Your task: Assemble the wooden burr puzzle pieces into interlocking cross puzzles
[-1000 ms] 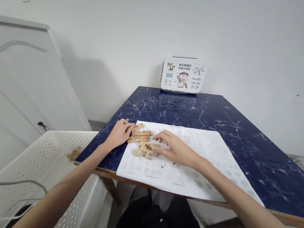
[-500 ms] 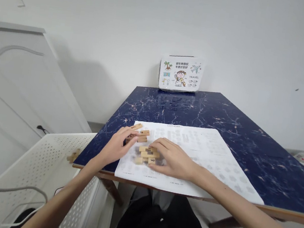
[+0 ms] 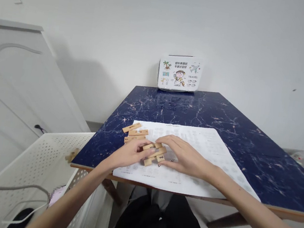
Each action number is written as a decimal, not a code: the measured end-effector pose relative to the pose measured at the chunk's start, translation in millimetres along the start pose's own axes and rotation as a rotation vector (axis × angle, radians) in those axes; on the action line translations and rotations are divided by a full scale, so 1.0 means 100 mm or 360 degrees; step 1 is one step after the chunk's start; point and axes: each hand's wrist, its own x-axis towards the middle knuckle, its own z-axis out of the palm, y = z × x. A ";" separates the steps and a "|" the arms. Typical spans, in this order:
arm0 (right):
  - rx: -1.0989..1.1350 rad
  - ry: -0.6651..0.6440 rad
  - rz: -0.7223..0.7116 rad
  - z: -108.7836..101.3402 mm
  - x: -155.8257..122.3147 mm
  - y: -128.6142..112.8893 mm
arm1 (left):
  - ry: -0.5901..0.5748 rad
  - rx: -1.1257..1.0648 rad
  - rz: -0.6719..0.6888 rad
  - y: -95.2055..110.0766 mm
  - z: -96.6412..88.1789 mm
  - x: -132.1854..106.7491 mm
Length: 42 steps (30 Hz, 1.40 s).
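Note:
A cluster of interlocked wooden blocks (image 3: 154, 154), one marked with a 3, lies on a white printed sheet (image 3: 206, 151) on the dark blue marbled table (image 3: 249, 143). My left hand (image 3: 126, 155) pinches the cluster from its left side. My right hand (image 3: 185, 158) curves over its right side, fingers on the blocks. Three loose wooden blocks (image 3: 135, 132) lie just behind and to the left, at the sheet's far left corner.
A white illustrated box (image 3: 179, 73) stands against the wall at the table's far edge. A white perforated basket (image 3: 46, 159) with a grey cable sits left of the table, beside a white cabinet (image 3: 9, 82).
My left hand left the loose blocks at the back and came to the cluster. Both hands now hold the cluster, which has turned and shifted slightly right.

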 end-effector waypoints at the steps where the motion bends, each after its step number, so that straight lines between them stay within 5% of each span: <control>1: -0.0006 0.0021 0.0006 0.01 -0.01 0.01 | -0.0002 -0.0079 -0.0012 0.00 0.01 0.01; 9: -0.0084 0.0164 -0.0047 0.06 -0.07 0.14 | 0.0094 -0.0316 -0.0079 -0.04 0.10 0.10; 17: -0.0084 0.0178 0.0031 0.11 -0.14 0.21 | 0.0480 0.0382 -0.0047 -0.11 0.10 0.09; 25: -0.0012 0.0109 0.0071 0.13 -0.13 0.22 | 0.0533 0.0673 0.0023 -0.04 0.08 0.08; 29: 0.0070 0.0104 0.0103 0.13 -0.15 0.24 | 0.0507 0.0524 -0.0029 -0.12 0.01 0.05; 35: 0.0322 0.0235 0.0255 0.03 -0.08 0.17 | 0.0710 0.0043 -0.0149 -0.22 -0.09 -0.03; 42: 0.0461 0.0278 0.0511 0.05 0.07 -0.10 | 0.0409 -0.0630 -0.0037 -0.01 -0.05 -0.15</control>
